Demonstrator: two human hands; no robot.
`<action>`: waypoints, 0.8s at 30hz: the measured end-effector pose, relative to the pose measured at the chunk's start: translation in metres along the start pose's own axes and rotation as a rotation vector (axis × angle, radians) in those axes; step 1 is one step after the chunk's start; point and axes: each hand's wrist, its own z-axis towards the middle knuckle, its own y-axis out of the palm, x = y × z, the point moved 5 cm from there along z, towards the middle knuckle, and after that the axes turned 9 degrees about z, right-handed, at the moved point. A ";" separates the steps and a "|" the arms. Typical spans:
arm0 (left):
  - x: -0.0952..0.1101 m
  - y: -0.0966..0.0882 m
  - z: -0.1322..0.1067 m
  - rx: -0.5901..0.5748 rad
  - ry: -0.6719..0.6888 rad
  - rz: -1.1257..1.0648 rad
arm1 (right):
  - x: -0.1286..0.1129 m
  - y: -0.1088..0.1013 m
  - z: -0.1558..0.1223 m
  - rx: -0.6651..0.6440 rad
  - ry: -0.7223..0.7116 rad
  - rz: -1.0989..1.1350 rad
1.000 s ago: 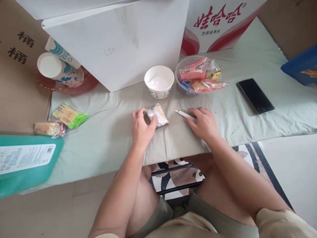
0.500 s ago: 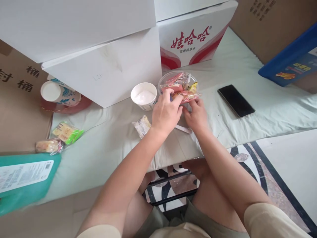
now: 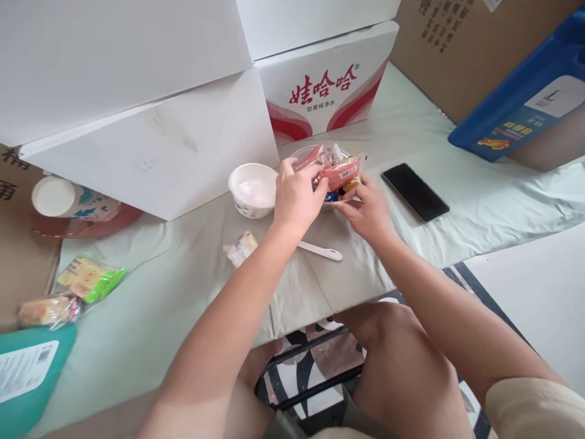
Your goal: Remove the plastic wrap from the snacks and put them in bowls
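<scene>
A clear round plastic bowl [image 3: 303, 150] full of wrapped snacks stands against the white boxes. My left hand [image 3: 297, 198] reaches over its left side, thumb and fingers closed on a red snack packet [image 3: 342, 173] whose barcode side shows. At the bowl's right front, my right hand [image 3: 369, 208] is closed on the rim, with a yellow wrapper [image 3: 351, 185] close to its fingertips. A white paper bowl [image 3: 253, 189] with something pale inside sits left of my left hand. On the cloth nearer me lie a white plastic spoon [image 3: 322, 250], its end hidden by my forearm, and a small wrapped snack [image 3: 242, 248].
A black phone [image 3: 415, 192] lies to the right, before a blue jug [image 3: 516, 116]. White cartons [image 3: 137, 146] close off the back. At left are paper cups [image 3: 75, 198] on a reddish plate, two wrapped snacks [image 3: 89, 277] and a green container [image 3: 41, 378].
The red packet has tilted up in the bowl, showing its barcode side. My right hand has shifted slightly outward along the rim. More of the spoon shows. The camera view has turned to the right.
</scene>
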 end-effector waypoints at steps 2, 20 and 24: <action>0.011 0.001 0.004 -0.035 0.040 -0.035 | 0.000 -0.011 0.003 0.050 -0.030 0.014; 0.082 0.093 0.070 -0.322 0.010 -0.120 | 0.111 -0.177 0.144 0.417 0.041 -0.569; 0.081 0.096 0.069 -0.275 0.003 -0.125 | 0.121 -0.172 0.176 0.448 0.231 -0.575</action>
